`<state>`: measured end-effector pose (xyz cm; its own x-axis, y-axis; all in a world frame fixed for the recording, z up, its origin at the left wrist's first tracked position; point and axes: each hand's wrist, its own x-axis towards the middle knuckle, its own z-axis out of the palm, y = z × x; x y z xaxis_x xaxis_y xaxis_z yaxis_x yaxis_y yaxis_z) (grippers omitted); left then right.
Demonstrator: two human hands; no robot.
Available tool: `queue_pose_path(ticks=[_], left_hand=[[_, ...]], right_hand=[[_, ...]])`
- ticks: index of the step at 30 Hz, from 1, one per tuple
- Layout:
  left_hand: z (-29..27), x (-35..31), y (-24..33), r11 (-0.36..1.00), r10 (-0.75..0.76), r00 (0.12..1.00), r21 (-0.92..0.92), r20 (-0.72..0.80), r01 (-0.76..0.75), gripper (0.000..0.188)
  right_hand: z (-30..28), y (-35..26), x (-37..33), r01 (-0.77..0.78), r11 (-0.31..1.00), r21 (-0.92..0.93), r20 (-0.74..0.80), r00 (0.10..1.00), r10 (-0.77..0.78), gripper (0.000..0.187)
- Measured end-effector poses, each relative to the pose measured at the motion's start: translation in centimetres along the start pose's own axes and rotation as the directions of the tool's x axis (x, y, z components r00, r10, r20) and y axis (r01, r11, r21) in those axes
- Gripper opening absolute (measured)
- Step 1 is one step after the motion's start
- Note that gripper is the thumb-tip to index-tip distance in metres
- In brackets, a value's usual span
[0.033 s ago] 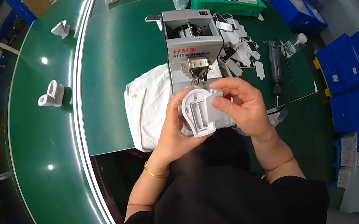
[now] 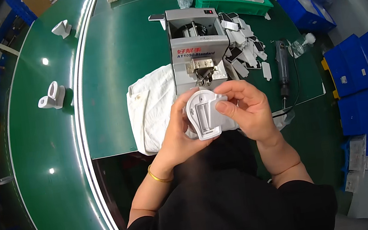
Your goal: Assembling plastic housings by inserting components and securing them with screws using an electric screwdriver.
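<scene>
My left hand (image 2: 178,132) is wrapped round a white plastic device housing (image 2: 196,123), rounded at the top and narrower below. Its open battery compartment (image 2: 203,115) faces up, with metal contacts at the lower end. Between thumb and fingers, my right hand (image 2: 250,110) pinches a flat white battery cover (image 2: 215,114). This cover lies over the right part of the compartment; whether it touches the housing cannot be made out. Just beyond my hands stands a grey bench machine (image 2: 199,43) with a metal fixture at its front.
A white cloth (image 2: 148,110) lies left of the machine. To its right are a pile of white covers (image 2: 245,44), a dark power screwdriver (image 2: 283,67) and a clear bottle (image 2: 303,44). A green crate (image 2: 235,7) of parts stands behind. White housings (image 2: 53,96) sit on the left-hand green surface.
The battery cover has shifted slightly left over the compartment. Both hands keep their hold.
</scene>
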<state>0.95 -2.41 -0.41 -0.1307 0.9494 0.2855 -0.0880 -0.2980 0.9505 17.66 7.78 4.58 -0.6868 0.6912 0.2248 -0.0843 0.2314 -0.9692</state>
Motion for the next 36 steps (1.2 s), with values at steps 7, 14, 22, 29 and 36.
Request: queue_pose_path(ticks=[7,14,22,29,36], left_hand=[[0.2,0.0,-0.4,1.000,-0.003,1.000,-0.002,0.030,0.003,0.098],[0.4,-0.2,-0.6,0.997,0.026,1.000,-0.078,0.016,-0.024,0.100],[0.1,-0.1,1.0,0.994,0.019,1.000,-0.104,0.013,-0.017,0.080],[0.3,0.0,1.3,0.982,-0.078,0.997,-0.174,-0.016,0.074,0.068],[0.7,-0.8,-0.1,0.964,0.065,0.994,0.253,0.082,-0.084,0.110]], right_hand=[[0.8,0.1,-0.5,0.060,0.994,-0.092,-0.001,0.998,-0.060,0.026],[0.2,0.2,-0.1,0.320,0.807,-0.496,0.118,0.946,-0.302,0.031],[1.4,1.3,-0.5,-0.163,0.961,0.225,0.045,0.987,0.157,0.084],[1.9,1.3,-0.5,-0.123,0.966,0.226,-0.004,0.992,0.127,0.078],[0.1,1.0,-0.2,-0.330,0.908,0.259,0.065,0.944,0.324,0.072]])
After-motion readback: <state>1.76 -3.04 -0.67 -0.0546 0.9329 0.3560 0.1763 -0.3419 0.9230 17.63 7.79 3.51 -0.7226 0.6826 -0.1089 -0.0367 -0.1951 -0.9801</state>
